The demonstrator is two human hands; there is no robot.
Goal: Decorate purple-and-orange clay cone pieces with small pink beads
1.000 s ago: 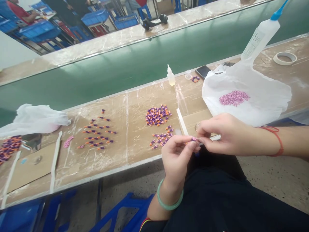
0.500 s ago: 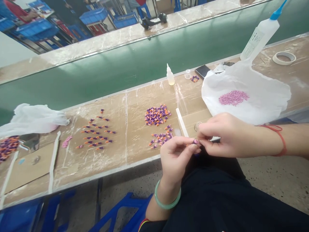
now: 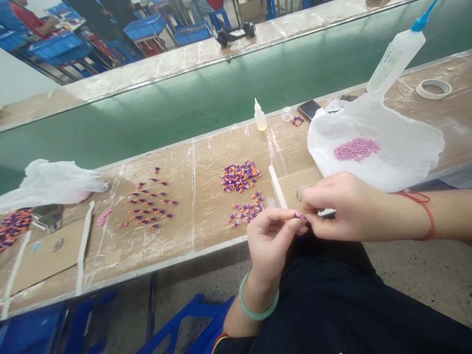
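Observation:
My left hand (image 3: 271,241) and my right hand (image 3: 341,206) meet fingertip to fingertip just past the table's front edge, above my lap. Between them they pinch one small purple piece (image 3: 297,215); which hand bears it more I cannot tell. Just beyond my left hand lies a loose group of purple-and-orange pieces (image 3: 246,210), and behind it a denser heap of purple-and-orange pieces (image 3: 239,176). A white plastic sheet (image 3: 387,147) to the right carries a mound of tiny pink beads (image 3: 356,149).
Rows of purple-and-orange pieces (image 3: 149,201) lie further left. A small glue bottle (image 3: 260,116), a large squeeze bottle (image 3: 396,55), a tape roll (image 3: 433,88), a phone (image 3: 309,108) and a white stick (image 3: 278,186) are on the table. A green conveyor belt (image 3: 184,103) runs behind.
Both hands stay joined on the small purple piece with only slight finger shifts. The view moved a little.

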